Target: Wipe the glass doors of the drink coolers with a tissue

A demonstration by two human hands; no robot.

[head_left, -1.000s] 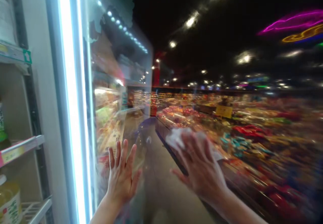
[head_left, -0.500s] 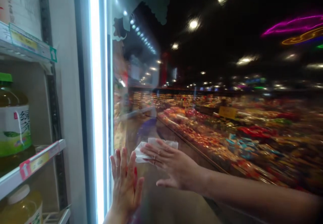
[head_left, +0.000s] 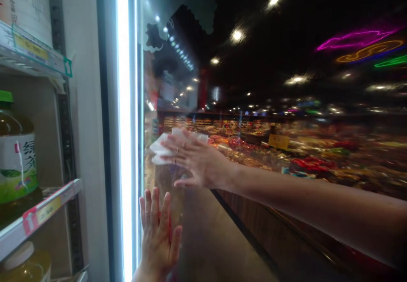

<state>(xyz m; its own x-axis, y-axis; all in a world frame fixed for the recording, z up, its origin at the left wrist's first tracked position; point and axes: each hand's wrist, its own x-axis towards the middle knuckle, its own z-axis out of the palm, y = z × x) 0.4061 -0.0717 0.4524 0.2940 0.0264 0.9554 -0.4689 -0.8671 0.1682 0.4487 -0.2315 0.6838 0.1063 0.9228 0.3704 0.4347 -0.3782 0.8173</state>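
Observation:
My right hand presses a white tissue against a glass door pane, its fingers stretched over the tissue and pointing left. The tissue sticks out beyond the fingertips and above the knuckles. Lower down, my left hand lies on the same pane with fingers up and spread, holding nothing. A bit of red shows behind its thumb side. A bright white light strip runs down the pane's left side, close to the left hand.
At the left, shelves with price tags hold a green tea bottle and other drink bottles. A pale upright frame separates them from the pane. Through the glass are a display of packaged goods, ceiling lights and neon outlines.
My right hand has moved up and to the left over the glass with the tissue. My left hand has stayed in nearly the same place.

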